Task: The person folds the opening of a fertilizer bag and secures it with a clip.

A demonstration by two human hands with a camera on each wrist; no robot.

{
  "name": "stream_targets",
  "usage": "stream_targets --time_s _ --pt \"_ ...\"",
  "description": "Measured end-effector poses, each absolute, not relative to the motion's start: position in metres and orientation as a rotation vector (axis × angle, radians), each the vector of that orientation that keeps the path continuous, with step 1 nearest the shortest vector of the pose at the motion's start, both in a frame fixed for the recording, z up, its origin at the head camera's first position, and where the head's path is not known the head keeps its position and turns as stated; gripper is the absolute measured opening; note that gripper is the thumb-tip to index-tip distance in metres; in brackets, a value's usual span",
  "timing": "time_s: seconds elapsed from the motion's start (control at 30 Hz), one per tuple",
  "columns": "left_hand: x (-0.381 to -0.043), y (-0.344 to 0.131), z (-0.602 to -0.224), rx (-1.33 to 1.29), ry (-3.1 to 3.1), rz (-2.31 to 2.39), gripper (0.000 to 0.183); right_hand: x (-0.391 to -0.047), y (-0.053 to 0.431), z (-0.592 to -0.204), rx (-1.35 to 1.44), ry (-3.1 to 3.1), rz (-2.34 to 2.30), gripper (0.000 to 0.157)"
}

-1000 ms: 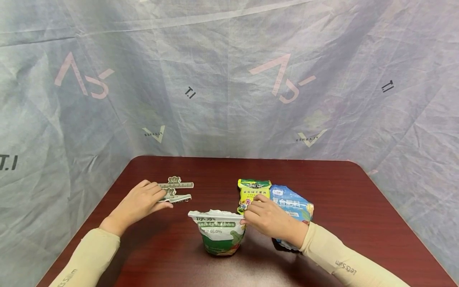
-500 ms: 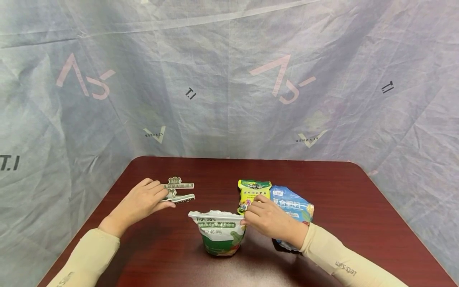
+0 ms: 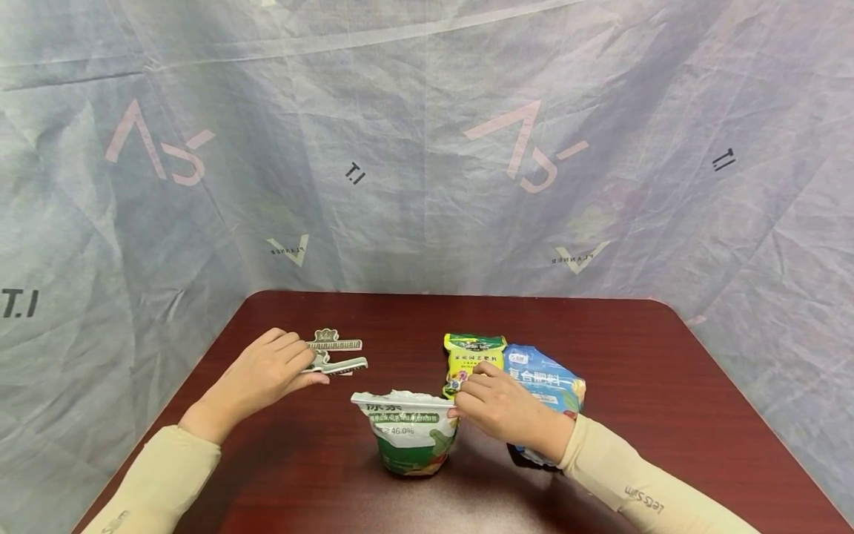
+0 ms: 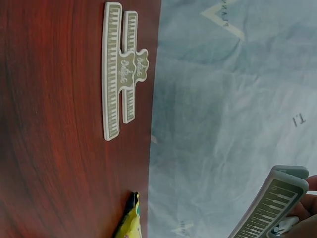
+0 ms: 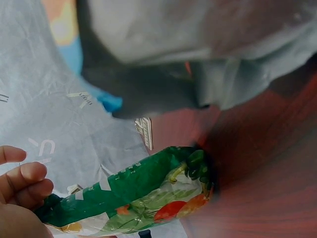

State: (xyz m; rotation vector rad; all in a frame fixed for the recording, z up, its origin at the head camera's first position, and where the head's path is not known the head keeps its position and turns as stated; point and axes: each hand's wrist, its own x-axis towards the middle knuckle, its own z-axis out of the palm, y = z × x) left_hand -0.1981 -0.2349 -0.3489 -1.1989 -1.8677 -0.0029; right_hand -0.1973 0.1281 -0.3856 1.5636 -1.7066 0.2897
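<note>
My left hand (image 3: 267, 368) pinches a sealing clip (image 3: 343, 366) with a piano-key pattern, seen at the lower right of the left wrist view. Two like clips lie flat on the table behind it, the front one (image 4: 112, 74) overlapping the rear one (image 4: 130, 106). A green and white fertilizer bag (image 3: 410, 437) stands upright at the table's front middle, its top edge crumpled. The right hand (image 3: 508, 408) pinches that bag's upper right corner. In the right wrist view, vegetables are printed on the bag's green side; the fingertips are partly hidden behind it.
Right of the green bag, a yellow and green packet (image 3: 467, 356) lies beside a larger blue bag (image 3: 540, 378), both partly behind the right hand. The dark red table (image 3: 627, 348) ends at a grey cloth backdrop (image 3: 427, 222).
The left hand and its clip have shifted slightly right and upward, showing more of the clips behind. My right hand and the green bag stay put.
</note>
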Motion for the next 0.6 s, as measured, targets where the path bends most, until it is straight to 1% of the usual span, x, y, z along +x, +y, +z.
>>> stream_targets --time_s 0.6 --pt "-0.185 -0.215 -0.329 -1.254 -1.803 -0.072 0.04 -0.197 0.128 -0.387 1.564 -1.717 0.284 0.027"
